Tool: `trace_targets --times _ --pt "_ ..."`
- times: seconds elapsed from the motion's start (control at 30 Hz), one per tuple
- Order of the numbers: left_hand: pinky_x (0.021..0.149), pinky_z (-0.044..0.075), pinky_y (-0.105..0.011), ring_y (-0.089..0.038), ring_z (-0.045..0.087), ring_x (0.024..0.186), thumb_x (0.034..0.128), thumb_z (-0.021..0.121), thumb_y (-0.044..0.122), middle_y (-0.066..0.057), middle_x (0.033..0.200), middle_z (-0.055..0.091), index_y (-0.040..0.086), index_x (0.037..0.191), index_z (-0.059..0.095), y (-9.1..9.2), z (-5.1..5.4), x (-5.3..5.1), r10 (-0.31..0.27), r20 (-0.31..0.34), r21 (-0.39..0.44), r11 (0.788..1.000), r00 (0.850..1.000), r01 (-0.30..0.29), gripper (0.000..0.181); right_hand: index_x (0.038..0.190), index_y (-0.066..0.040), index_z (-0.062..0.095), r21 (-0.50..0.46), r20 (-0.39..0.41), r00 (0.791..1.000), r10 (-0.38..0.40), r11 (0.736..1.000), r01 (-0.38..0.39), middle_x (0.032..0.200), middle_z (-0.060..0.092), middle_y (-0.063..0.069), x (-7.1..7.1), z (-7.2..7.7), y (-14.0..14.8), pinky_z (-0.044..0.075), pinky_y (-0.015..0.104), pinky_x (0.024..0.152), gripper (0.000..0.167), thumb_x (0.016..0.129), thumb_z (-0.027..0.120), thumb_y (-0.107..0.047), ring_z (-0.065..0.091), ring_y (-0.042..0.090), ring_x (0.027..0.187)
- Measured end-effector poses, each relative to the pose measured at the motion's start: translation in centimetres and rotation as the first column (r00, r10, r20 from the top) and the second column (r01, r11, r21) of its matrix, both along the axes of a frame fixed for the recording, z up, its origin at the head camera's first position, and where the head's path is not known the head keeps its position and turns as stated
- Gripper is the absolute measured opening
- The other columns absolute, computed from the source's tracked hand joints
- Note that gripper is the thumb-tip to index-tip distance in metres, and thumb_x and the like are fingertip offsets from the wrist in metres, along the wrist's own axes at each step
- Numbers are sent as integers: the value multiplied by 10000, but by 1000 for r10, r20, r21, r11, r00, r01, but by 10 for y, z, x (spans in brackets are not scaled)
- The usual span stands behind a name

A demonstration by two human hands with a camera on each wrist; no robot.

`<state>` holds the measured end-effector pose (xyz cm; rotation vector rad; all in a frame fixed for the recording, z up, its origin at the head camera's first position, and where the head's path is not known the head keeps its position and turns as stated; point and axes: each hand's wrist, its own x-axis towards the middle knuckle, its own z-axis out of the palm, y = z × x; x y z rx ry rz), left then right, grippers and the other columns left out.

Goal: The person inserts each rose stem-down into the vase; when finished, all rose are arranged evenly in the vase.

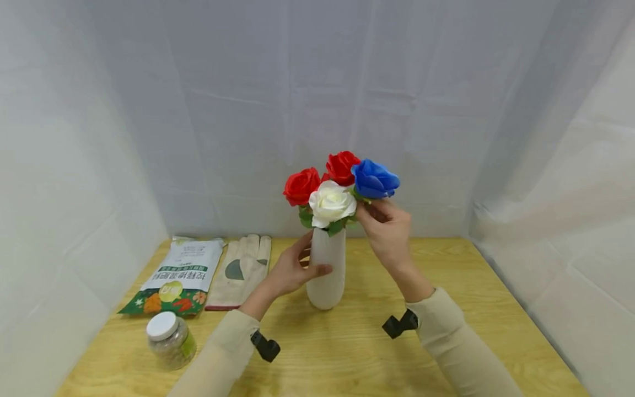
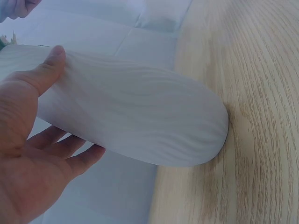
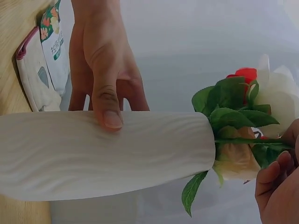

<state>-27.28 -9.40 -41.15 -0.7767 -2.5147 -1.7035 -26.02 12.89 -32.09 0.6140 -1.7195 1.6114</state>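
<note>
A white vase (image 1: pixel 327 270) with a rippled surface stands upright on the table. My left hand (image 1: pixel 292 268) grips it from the left, thumb across the front and fingers behind; the left wrist view shows the same vase (image 2: pixel 140 107). Two red roses (image 1: pixel 302 186) and a white rose (image 1: pixel 332 204) rise from its mouth. My right hand (image 1: pixel 389 229) pinches the stem of a blue rose (image 1: pixel 375 179) just under the bloom, at the right of the bunch. In the right wrist view the green stem (image 3: pixel 247 140) runs into the vase mouth among leaves.
At the left lie a fertilizer bag (image 1: pixel 183 270) and a pair of pale work gloves (image 1: pixel 243 270). In front of the bag stands a clear jar (image 1: pixel 172 342) with a white lid. White sheeting (image 1: pixel 248 110) encloses the wooden table (image 1: pixel 337 358) at the back and sides.
</note>
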Motion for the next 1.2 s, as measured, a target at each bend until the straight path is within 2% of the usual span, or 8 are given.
trace_targets --times 0.23,0.47,0.6,0.8,0.9,0.97,1.1,1.2 --pt "1110 523 -563 -411 560 1414 938 822 212 -144 1625 470 142 1674 299 -2 -1 -1 -3 -7 3 1000 1000 3 906 1035 126 786 -41 -49 999 -2 999 0 1004 758 127 -9 0 -6 494 130 592 145 896 744 121 589 -1 682" --pt "1112 522 -560 -410 553 1422 938 824 215 -137 1625 470 145 1674 301 0 0 0 -7 -6 4 1000 1000 7 905 987 169 759 -48 -64 998 -6 999 2 867 688 -179 -8 -2 -9 439 125 543 113 888 732 120 524 -10 614" --pt "1112 520 -569 -415 549 1424 939 823 214 -139 1629 464 144 1675 299 0 1 1 -7 -7 6 1000 1000 7 906 981 179 756 -62 -93 996 -8 998 3 864 682 -201 -8 -5 -8 443 116 553 115 884 721 127 526 -16 626" --pt "1110 523 -563 -411 550 1424 939 825 230 -143 1629 465 146 1676 298 1 1 2 -14 -17 -8 1000 1000 14 910 862 114 736 -50 -319 939 -127 992 118 752 586 75 -13 -11 -7 399 152 560 26 869 735 138 458 81 574" --pt "1108 524 -564 -411 552 1423 941 822 229 -144 1630 466 156 1678 295 1 2 2 -21 -21 -5 1000 1000 21 909 727 27 660 -41 -366 910 -195 980 193 666 497 137 -12 -15 -9 358 178 547 172 849 761 95 421 129 550" --pt "1106 525 -565 -411 555 1419 942 821 222 -144 1628 468 163 1679 294 1 2 2 -21 -26 1 1000 999 21 908 701 21 629 -43 -352 917 -188 982 185 648 496 140 -11 -17 -11 372 190 560 202 830 771 87 440 140 564" --pt "1098 531 -565 -414 573 1401 938 827 213 -143 1616 485 167 1674 311 2 2 2 -11 -41 7 1000 999 11 901 832 99 672 -19 -234 969 -83 997 81 703 584 141 -7 -28 -16 455 170 605 116 790 773 139 525 84 641" --pt "1097 531 -565 -420 579 1394 937 830 223 -146 1613 490 166 1671 321 3 1 1 -17 -47 1 1000 999 17 895 1017 146 711 -9 -120 993 -15 1000 14 858 704 185 -3 -41 -17 554 163 676 269 760 778 192 620 45 749"
